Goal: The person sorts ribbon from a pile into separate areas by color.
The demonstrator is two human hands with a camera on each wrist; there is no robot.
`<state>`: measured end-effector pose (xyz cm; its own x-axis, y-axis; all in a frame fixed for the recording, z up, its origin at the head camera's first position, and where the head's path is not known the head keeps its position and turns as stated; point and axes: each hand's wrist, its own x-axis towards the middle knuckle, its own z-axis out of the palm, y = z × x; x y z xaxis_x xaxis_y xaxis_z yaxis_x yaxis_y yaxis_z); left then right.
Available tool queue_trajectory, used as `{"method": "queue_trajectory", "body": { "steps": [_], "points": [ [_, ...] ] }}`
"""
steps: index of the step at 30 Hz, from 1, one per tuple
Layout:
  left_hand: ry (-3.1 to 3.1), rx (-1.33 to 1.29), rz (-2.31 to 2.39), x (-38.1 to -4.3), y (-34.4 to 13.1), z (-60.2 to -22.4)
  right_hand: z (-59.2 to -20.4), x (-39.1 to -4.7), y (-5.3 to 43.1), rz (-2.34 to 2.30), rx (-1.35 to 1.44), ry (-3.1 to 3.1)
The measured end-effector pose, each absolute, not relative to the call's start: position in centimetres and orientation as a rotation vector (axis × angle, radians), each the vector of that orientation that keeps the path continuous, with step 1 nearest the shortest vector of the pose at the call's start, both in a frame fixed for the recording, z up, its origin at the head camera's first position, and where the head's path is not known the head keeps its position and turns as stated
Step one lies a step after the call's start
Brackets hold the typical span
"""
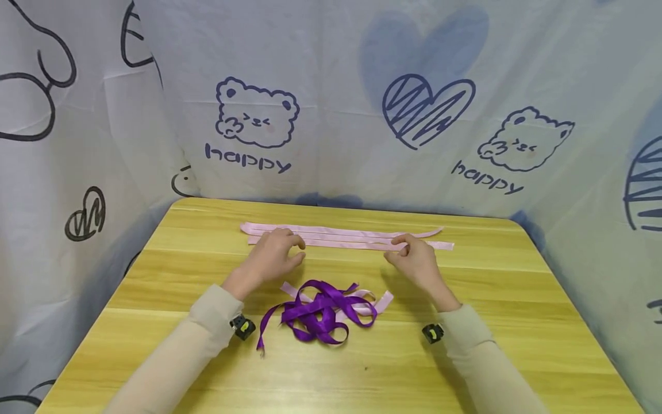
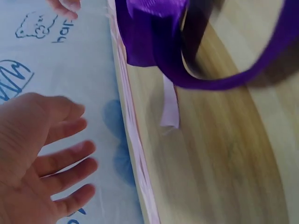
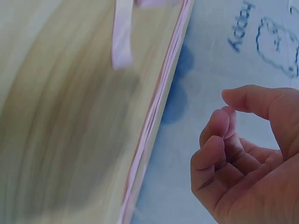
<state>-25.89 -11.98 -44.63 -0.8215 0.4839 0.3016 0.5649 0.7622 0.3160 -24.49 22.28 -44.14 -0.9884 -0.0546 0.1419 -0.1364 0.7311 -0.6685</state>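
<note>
Pink ribbon strips (image 1: 336, 231) lie side by side, stretched out flat along the far part of the table. Over their left part hovers my left hand (image 1: 274, 256), its fingers loosely bent and holding nothing; in the left wrist view its fingers (image 2: 70, 158) are spread apart. My right hand (image 1: 418, 264) is over the strips' right part, with thumb and fingertips close together and nothing visible between them. Between the forearms sits a loose, looped heap of purple ribbon (image 1: 300, 311), with pink ribbon (image 1: 384, 302) partly hidden under it.
The wooden table (image 1: 517, 345) has rounded far corners. A pale cloth (image 1: 331, 115) printed with hearts and bears hangs behind it and along both sides. A small dark camera (image 1: 243, 326) is on the left wrist, another camera (image 1: 433, 333) on the right.
</note>
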Motion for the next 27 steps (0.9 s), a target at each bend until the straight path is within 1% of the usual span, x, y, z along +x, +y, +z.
{"method": "queue_trajectory", "body": {
  "steps": [9,19,27],
  "points": [
    [-3.037,-0.962,-0.739,-23.6,-12.8,-44.2,-44.0,-22.6,19.0,1.111,0.348,-2.841],
    [-3.117,-1.009,-0.646,-23.5,-13.3,-45.3,-45.0,-22.2,15.0,1.071,0.525,-2.891],
    [-3.113,-1.015,-0.654,-23.3,-12.7,-46.2,-46.1,-22.2,12.2,1.070,0.787,-2.938]
  ]
}}
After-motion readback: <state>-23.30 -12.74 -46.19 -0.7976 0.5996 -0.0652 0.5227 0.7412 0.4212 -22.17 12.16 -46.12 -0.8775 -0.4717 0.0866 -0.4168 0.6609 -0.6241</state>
